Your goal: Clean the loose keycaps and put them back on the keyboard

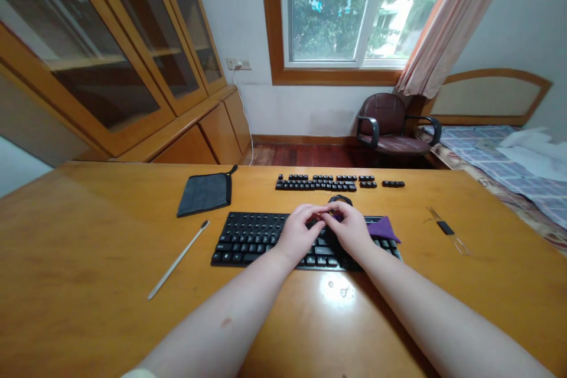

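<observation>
A black keyboard lies on the desk in front of me, with bare key stems in its upper rows and keycaps still on the lower ones. Above its middle, my left hand is closed in a pinch, fingertips meeting those of my right hand. Whatever small thing sits between the fingertips is hidden. A purple cloth sticks out beyond my right hand over the keyboard's right end, and some purple shows between the fingers of that hand. Just behind the hands is a dark round object, partly covered.
Removed keycaps stand in rows along the desk's far edge. Left of the keyboard lie a dark grey pouch and a toothbrush. A wire keycap puller lies to the right. Beyond the desk is an office chair.
</observation>
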Available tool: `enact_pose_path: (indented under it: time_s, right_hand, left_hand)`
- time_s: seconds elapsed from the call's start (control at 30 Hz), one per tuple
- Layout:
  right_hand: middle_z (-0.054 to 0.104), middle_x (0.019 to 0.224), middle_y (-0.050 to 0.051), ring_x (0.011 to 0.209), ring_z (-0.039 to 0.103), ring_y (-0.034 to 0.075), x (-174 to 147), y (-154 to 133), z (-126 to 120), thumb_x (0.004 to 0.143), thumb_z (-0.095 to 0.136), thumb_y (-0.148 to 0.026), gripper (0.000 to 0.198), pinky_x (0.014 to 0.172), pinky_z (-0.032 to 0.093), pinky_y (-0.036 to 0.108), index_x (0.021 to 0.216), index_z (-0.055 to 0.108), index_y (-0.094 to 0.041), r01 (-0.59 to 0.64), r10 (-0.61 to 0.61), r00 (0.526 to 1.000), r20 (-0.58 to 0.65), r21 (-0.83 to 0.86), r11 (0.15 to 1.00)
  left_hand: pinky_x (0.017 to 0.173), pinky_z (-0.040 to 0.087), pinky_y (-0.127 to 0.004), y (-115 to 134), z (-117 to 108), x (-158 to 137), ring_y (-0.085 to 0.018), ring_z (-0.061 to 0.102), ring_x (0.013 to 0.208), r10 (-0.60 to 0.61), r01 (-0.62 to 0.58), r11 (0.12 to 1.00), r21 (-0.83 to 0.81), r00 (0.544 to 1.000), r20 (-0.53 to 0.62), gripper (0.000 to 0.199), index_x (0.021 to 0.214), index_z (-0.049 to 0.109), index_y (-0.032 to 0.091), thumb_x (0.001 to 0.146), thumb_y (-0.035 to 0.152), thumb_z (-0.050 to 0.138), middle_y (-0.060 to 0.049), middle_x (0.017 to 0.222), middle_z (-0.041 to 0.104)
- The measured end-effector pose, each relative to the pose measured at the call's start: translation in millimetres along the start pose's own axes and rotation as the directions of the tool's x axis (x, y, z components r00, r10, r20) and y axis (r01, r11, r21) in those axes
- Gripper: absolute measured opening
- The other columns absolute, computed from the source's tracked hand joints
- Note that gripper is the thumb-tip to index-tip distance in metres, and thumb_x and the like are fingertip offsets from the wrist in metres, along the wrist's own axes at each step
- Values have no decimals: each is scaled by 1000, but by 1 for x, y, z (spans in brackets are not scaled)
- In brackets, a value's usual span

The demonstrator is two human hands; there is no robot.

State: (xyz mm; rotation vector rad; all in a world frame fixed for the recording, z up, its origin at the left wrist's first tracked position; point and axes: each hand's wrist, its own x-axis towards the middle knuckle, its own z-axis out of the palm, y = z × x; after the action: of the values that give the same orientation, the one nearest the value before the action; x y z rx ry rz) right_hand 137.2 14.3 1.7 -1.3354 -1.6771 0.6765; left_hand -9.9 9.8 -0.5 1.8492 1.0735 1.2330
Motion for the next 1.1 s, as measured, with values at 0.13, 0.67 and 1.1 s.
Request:
enact_pose_path:
  time_s: [0.13,0.67,1.1]
  right_hand:
    - [65,83,4,78,62,19,-1,11,-1,69,65,-37,30,74,48,34,91,57,-18,-55,52,998,24,162,985]
    - [64,83,10,78,59,22,-5,-31,-28,80,50,-24,15,72,42,32,81,63,-16,242,86,909,407,-685,687]
    - [62,86,6,87,58,20,-6,2,-9,82,53,-33,22,85,44,36,68,62,-19,95,-106,994,6,392,915]
  left_hand:
    - [90,45,-32,1,0,0,-16,56,96,42,-46,995,85,998,47,32,100,63,23,73,9,58,-3,99,62]
    - [76,51,-28,-10,5,-1,-14,59,81,-120,124,991,49,989,-88,16,88,61,19,73,17,60,-3,88,61]
    - [82,49,-31,-1,2,-1,-17,63,84,-124,120,989,-81,991,-43,21,92,64,19,71,22,66,-5,91,67]
